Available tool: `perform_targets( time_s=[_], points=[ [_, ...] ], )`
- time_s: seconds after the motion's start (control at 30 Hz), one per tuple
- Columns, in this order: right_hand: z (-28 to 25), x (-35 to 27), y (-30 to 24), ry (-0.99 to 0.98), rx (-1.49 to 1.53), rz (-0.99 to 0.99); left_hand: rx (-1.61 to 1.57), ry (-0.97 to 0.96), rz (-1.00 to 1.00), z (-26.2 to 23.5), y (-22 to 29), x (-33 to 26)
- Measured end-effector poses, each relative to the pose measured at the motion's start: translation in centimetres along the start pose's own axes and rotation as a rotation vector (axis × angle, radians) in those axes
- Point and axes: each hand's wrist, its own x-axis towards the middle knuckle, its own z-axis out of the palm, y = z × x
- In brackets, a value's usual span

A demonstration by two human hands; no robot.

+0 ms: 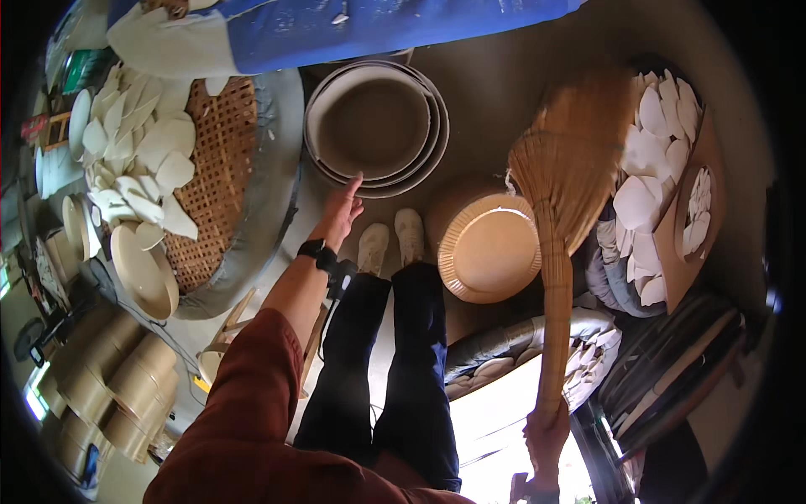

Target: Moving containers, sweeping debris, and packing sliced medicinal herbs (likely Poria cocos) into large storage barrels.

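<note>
Tan, fan-shaped straw broom point(554, 202): right of centre, near end gripped by right hand point(546, 438). Left hand point(337, 220) empty, fingers spread, by nested grey round tubs point(374, 126); contact unclear. Risk: rightward broom swing could dislodge pale, flat, curved pieces point(640, 202).

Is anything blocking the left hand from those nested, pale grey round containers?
Nothing visible: the bare left hand is at the near rim of the nested, pale grey round containers; whether they touch is unclear.
</note>
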Motion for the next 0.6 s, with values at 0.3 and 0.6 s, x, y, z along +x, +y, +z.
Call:
perform_targets(
  time_s=[0.3, 0.6],
  points=[
    [0.2, 18.9, -7.2, 0.127, -0.479, -0.616, -0.129, -0.101, 0.138, -1.7, -3.3, 6.1],
    [10.8, 27.0, -22.6, -0.196, -0.531, -1.159, -0.084, 0.165, -0.031, -4.6, -7.1, -0.1]
  ],
)
